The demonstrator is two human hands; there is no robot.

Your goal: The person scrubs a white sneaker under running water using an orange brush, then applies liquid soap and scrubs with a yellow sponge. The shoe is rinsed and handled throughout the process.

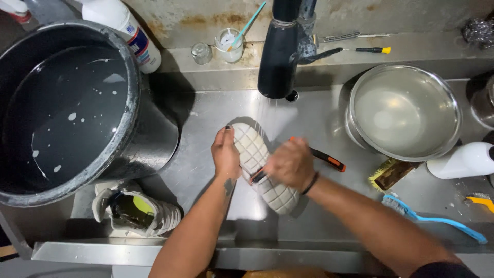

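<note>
My left hand (225,153) grips the edge of a white shoe (252,149) turned sole-up in a steel sink, the grooved sole facing me. Water runs from a black tap (279,51) onto the toe end. My right hand (289,163) is shut on a brush with a black and orange handle (329,159), held across the middle of the sole and blurred. The brush head is hidden under the hand.
A large dark bucket of water (135,98) fills the left. A second white shoe (136,210) lies at the sink's front left. A steel bowl (453,103), a yellow brush (388,174), a blue brush (437,221) and a white bottle (463,159) sit right.
</note>
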